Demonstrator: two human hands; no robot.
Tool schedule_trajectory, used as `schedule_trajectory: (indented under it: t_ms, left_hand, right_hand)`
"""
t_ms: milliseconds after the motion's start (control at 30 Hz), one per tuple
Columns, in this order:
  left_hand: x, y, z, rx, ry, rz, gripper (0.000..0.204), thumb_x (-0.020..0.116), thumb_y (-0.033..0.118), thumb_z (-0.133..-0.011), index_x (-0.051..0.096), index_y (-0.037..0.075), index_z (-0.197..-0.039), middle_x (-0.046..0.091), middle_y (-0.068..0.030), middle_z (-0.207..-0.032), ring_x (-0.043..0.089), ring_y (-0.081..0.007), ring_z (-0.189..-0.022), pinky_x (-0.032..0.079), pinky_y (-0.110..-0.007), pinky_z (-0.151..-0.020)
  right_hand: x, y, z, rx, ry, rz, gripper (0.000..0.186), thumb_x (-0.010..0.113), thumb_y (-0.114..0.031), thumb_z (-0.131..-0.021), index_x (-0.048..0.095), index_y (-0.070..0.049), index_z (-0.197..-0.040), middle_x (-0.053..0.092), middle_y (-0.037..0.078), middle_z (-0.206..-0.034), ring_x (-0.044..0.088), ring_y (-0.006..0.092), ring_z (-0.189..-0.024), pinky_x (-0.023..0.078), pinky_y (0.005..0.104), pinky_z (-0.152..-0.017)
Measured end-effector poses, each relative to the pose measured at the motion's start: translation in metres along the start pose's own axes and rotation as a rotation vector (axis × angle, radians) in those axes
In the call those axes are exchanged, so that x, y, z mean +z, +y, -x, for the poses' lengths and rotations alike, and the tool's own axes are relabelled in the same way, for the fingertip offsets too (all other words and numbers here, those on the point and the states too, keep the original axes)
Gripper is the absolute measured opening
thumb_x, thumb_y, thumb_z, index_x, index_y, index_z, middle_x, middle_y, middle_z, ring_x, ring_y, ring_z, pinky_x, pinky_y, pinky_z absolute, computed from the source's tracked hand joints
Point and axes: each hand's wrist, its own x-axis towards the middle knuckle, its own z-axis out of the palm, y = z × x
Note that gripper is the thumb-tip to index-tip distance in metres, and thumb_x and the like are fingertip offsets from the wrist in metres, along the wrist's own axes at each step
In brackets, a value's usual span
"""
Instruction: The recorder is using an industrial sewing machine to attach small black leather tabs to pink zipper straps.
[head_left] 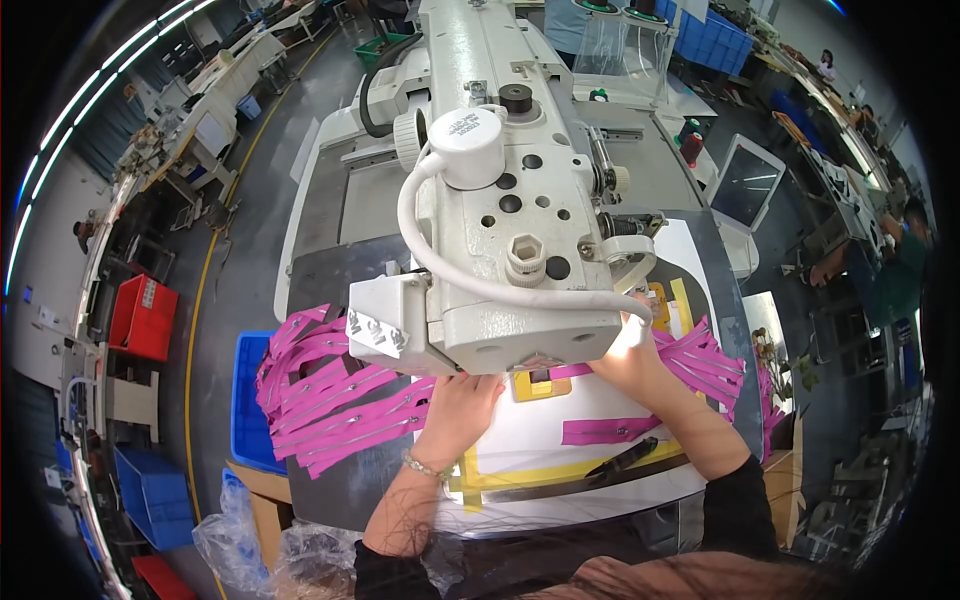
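Between my hands stands the white head of an industrial sewing machine (520,230). Under its front edge a yellow clamp frame (541,387) lies on a white sheet, with a magenta zipper (573,371) running across it toward my right hand (632,365). That hand is closed at the zipper's end, its fingertips partly behind the machine's cable. My left hand (462,408) is on the other side of the frame with its fingers curled; the machine head hides their tips and anything in them. Another magenta zipper (606,431) and a black tool (622,458), perhaps a cutter, lie near the front edge.
Bundles of magenta zippers spread out on the left (340,400) and right (705,365) of the table. A blue bin (252,400) stands at the left edge, clear plastic bags (235,530) below it. A tilted screen (748,180) stands at right; people work farther off.
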Motion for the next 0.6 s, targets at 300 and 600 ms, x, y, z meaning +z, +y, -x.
schedule_trajectory:
  t_ms: [300, 600]
  left_hand:
    - [-0.003, 0.01, -0.004, -0.055, 0.044, 0.075, 0.009, 0.063, 0.017, -0.086, 0.062, 0.008, -0.088, 0.069, -0.0053, -0.086, 0.064, -0.024, -0.085, 0.041, -0.04, -0.086]
    - [0.001, 0.009, -0.006, -0.024, 0.118, 0.071, 0.008, 0.061, 0.014, -0.087, 0.065, 0.008, -0.09, 0.069, -0.0065, -0.084, 0.063, -0.0255, -0.08, 0.041, -0.04, -0.082]
  right_hand:
    - [-0.001, -0.005, 0.022, -0.176, -0.279, 0.046, 0.028, 0.062, -0.01, -0.072, 0.059, -0.006, -0.099, 0.054, 0.006, -0.089, 0.058, 0.0235, -0.088, 0.046, 0.0426, -0.082]
    - [0.023, -0.001, 0.031, -0.168, -0.143, -0.243, 0.027, 0.061, -0.007, -0.074, 0.066, -0.01, -0.1, 0.064, 0.004, -0.076, 0.059, 0.0236, -0.06, 0.05, 0.034, -0.059]
